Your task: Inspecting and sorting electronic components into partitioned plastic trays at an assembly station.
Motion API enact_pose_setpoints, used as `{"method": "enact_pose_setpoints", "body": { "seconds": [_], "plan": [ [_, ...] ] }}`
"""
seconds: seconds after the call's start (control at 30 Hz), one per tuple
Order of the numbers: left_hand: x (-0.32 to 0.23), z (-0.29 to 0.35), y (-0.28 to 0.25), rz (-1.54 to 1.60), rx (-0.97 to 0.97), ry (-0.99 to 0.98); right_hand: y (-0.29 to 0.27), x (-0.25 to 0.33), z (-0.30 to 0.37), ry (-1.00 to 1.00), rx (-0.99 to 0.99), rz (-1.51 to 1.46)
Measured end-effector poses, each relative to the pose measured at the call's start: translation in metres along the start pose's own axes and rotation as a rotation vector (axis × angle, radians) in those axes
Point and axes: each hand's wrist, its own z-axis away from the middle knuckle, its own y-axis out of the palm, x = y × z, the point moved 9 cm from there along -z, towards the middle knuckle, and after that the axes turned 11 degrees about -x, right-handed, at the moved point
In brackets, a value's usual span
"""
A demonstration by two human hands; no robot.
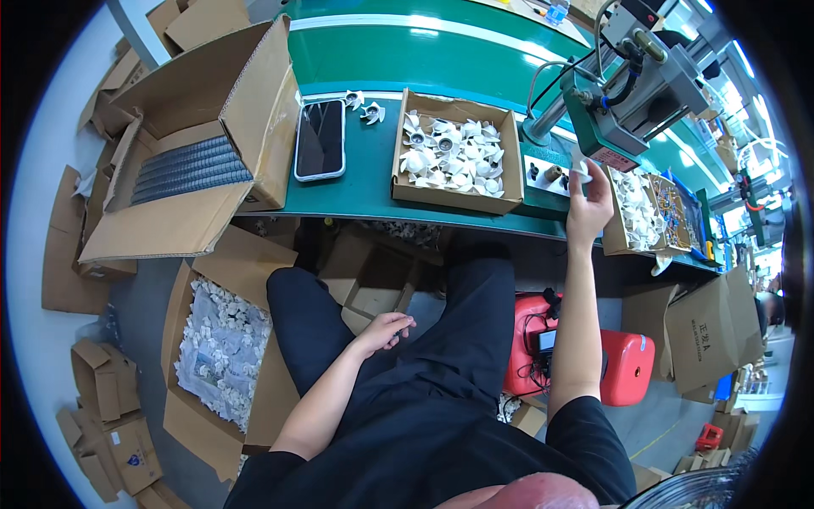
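Observation:
My right hand (591,208) is raised at the bench, pinching a white fan impeller (581,165) beside the head of a bench press (606,127). Under that hand lies a pale fixture plate (545,176) carrying small dark and brass-coloured round parts. Over my lap hovers my left hand (384,332), fingers curled together; whatever they may hold is too small to make out. A cardboard box of white impellers (458,157) sits on the green bench (373,188) in front of me. Two loose impellers (372,113) rest near a phone (320,140).
At the left, an open carton (188,170) holds stacked grey rods. Another carton of white parts (222,343) stands on the floor. To the right are a box of impellers (636,212), a tray of copper-coloured parts (676,212) and a red case (626,366) below.

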Motion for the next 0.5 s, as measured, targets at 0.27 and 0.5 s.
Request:
{"method": "enact_pose_setpoints", "body": {
  "seconds": [0.27, 0.5],
  "plan": [
    [-0.003, 0.002, 0.009, 0.089, 0.081, -0.061, 0.082, 0.139, 0.05, -0.396, 0.346, 0.143],
    [-0.028, 0.032, 0.018, 0.476, 0.365, -0.018, 0.084, 0.161, 0.219, -0.291, 1.021, -0.165]
  ]
}}
